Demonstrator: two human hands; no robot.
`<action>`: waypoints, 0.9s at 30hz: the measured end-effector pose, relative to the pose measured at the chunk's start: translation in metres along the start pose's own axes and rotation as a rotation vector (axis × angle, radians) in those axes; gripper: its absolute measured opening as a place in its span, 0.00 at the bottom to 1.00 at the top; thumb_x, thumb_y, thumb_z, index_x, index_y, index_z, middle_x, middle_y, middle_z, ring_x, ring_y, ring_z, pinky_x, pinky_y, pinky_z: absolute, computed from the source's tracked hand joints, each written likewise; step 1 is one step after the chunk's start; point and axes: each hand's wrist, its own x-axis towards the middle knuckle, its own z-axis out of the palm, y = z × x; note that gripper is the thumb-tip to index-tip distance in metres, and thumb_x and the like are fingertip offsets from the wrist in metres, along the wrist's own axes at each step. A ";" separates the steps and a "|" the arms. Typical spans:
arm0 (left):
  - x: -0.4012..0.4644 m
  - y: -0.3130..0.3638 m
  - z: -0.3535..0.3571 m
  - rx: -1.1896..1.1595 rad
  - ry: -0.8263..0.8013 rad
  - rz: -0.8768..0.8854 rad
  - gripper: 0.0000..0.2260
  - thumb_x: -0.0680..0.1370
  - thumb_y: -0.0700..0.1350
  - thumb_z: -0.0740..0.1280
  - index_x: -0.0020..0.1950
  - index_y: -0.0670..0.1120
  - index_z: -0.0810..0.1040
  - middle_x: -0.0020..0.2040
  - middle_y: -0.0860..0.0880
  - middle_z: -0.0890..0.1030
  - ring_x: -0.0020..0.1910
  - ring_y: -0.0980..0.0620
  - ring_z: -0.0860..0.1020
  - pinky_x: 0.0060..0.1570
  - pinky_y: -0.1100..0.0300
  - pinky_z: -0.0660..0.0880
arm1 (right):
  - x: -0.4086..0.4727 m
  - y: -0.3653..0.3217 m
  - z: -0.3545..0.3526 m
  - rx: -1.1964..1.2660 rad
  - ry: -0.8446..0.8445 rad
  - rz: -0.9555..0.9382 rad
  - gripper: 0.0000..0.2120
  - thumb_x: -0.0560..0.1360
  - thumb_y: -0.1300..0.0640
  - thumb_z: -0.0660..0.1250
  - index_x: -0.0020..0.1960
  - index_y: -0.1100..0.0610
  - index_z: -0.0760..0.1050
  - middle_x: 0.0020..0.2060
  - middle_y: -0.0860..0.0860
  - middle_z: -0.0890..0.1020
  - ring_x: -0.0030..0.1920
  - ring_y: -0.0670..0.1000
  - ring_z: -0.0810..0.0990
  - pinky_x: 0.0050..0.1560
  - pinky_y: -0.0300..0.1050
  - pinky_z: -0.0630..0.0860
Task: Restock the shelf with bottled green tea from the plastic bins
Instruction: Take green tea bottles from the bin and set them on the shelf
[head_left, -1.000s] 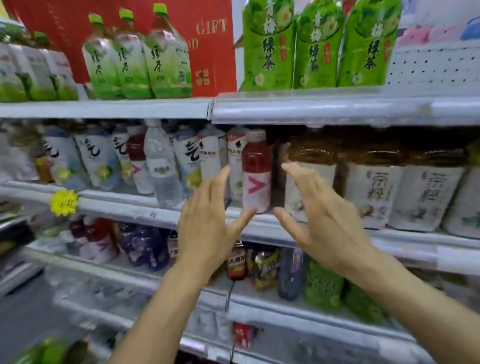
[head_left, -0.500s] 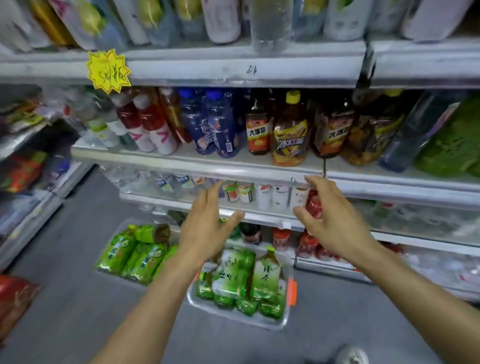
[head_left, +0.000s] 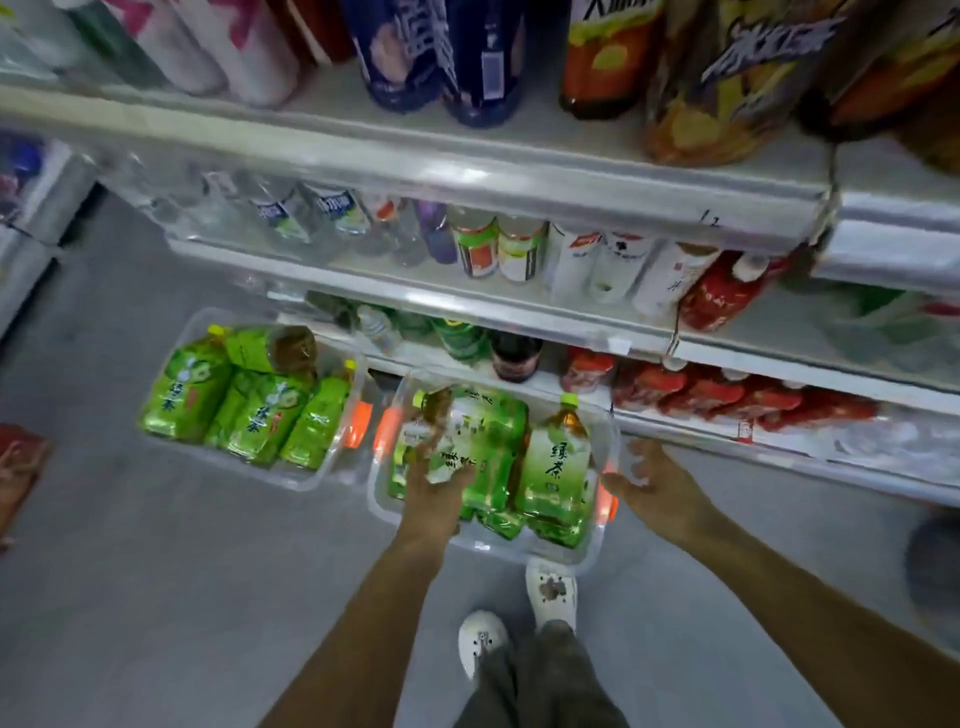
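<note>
Two clear plastic bins stand on the grey floor in front of the shelving. The left bin (head_left: 311, 480) holds several green tea bottles (head_left: 254, 410) lying on their sides. The right bin (head_left: 582, 553) holds more green tea bottles (head_left: 556, 467). My left hand (head_left: 434, 480) reaches down into the right bin, its blurred fingers spread over the bottles at the bin's left side; whether they touch a bottle is unclear. My right hand (head_left: 657, 486) hovers with spread fingers just off the bin's right edge, holding nothing.
Shelves (head_left: 467, 171) packed with drink bottles and cans rise right behind the bins. My two white shoes (head_left: 550, 590) stand just short of the right bin. Orange bin handles (head_left: 387, 423) sit between the two bins. A red object (head_left: 21, 457) lies at far left.
The view dropped from the upper shelves to the floor bins. Both hands went down with it; the left now reaches into the right bin, the right is beside its edge.
</note>
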 end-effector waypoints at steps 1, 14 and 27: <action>0.012 -0.008 0.004 -0.067 0.022 -0.074 0.31 0.78 0.48 0.72 0.78 0.48 0.62 0.66 0.42 0.76 0.56 0.41 0.78 0.42 0.55 0.77 | 0.017 0.006 0.010 0.021 -0.028 0.039 0.30 0.77 0.51 0.69 0.74 0.60 0.62 0.54 0.56 0.76 0.53 0.56 0.76 0.45 0.46 0.76; 0.135 -0.077 0.050 -0.651 0.082 -0.413 0.35 0.68 0.57 0.79 0.68 0.43 0.73 0.58 0.42 0.80 0.54 0.44 0.80 0.46 0.53 0.79 | 0.153 0.033 0.096 0.360 -0.132 0.449 0.45 0.64 0.37 0.76 0.72 0.57 0.66 0.67 0.53 0.73 0.64 0.56 0.74 0.57 0.52 0.75; 0.153 -0.082 0.058 -0.600 0.148 -0.488 0.58 0.41 0.67 0.83 0.68 0.48 0.75 0.56 0.46 0.84 0.50 0.47 0.83 0.39 0.58 0.79 | 0.147 0.028 0.119 0.517 -0.076 0.419 0.60 0.43 0.32 0.82 0.67 0.57 0.66 0.60 0.54 0.77 0.57 0.57 0.78 0.59 0.57 0.76</action>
